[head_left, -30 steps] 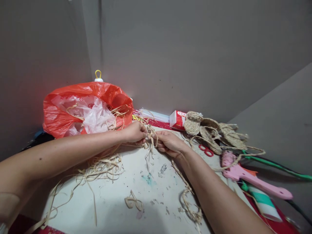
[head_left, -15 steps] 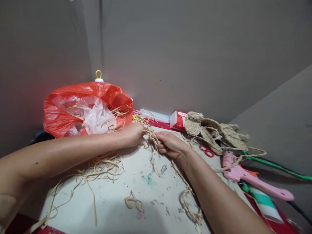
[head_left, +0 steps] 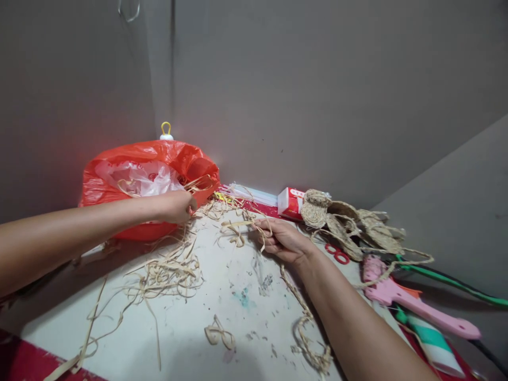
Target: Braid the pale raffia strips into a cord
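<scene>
My right hand (head_left: 284, 241) pinches thin tan raffia strands (head_left: 261, 231) above the white tabletop, their loose ends curling out to the left. My left hand (head_left: 179, 205) is closed in front of the red plastic bag (head_left: 119, 153); whatever is in its fingers is hidden. Raffia and a crumpled white plastic bag (head_left: 153, 177) show inside the red bag. Below my left hand lies a tangled heap of raffia (head_left: 170, 272). A braided cord (head_left: 296, 291) runs under my right wrist and ends in a coil near the front.
At the right lie woven fibre pieces (head_left: 337, 222), red-handled scissors (head_left: 336, 254), a pink glue gun (head_left: 428, 307) and a white-and-green roll (head_left: 434, 344). A red-and-white box (head_left: 291, 203) and pale sticks (head_left: 254, 194) sit by the grey wall. A raffia scrap (head_left: 218, 333) lies at the front.
My left hand has left the strands beside my right hand and moved left to the red bag. My right hand keeps its pinch on the raffia, and the view has shifted slightly.
</scene>
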The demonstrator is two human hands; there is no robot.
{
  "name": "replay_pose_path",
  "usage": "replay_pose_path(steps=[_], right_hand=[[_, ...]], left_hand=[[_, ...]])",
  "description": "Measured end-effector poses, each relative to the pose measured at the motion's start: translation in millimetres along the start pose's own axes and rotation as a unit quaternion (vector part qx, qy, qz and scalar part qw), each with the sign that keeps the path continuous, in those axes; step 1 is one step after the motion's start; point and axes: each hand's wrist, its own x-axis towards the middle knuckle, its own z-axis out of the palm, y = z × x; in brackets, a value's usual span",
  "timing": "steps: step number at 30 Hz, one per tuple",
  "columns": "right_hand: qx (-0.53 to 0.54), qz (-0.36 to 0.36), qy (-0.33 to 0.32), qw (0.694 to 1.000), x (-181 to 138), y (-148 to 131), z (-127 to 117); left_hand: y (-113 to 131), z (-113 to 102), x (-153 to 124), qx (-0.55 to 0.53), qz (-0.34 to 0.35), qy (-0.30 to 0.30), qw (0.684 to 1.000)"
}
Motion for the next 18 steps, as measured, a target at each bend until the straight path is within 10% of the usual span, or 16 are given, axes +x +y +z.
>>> replay_pose_path(steps=[6, 12, 18], right_hand=[[-0.004, 0.003, -0.015, 1.0, 0, 1, 3], [-0.018, -0.002, -0.029, 0.999, 0, 1, 4], [-0.032, 0.007, -0.034, 0.999, 1, 0, 0]], left_hand=[[42, -9, 3, -0.25, 0.067, 0.228, 0.939], [93, 47, 50, -0.43, -0.01, -0.001, 0.903], [89, 78, 63, -0.467, 0.027, -0.018, 0.884]])
